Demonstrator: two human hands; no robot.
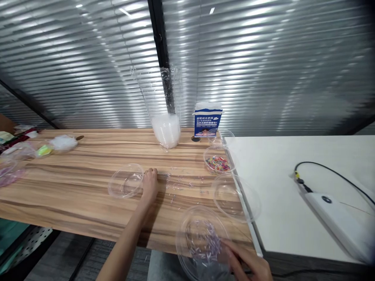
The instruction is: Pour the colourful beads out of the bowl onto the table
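Apparently, collecting loose slivers (191, 184) is the step: the right hand (247, 259) has its fingers clamped on a tub (184, 234) at the worktop's (88, 156) near edge. Beside a clear bowl (112, 185), the left hand's (150, 181) fingers curl, their grip unclear. Next probably calls for keeping the tub steady.

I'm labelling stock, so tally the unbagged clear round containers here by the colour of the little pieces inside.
Container with pale purplish pieces: 1
Container with multicoloured pieces: 1
Containers with no little pieces visible inside: 3
Total: 5
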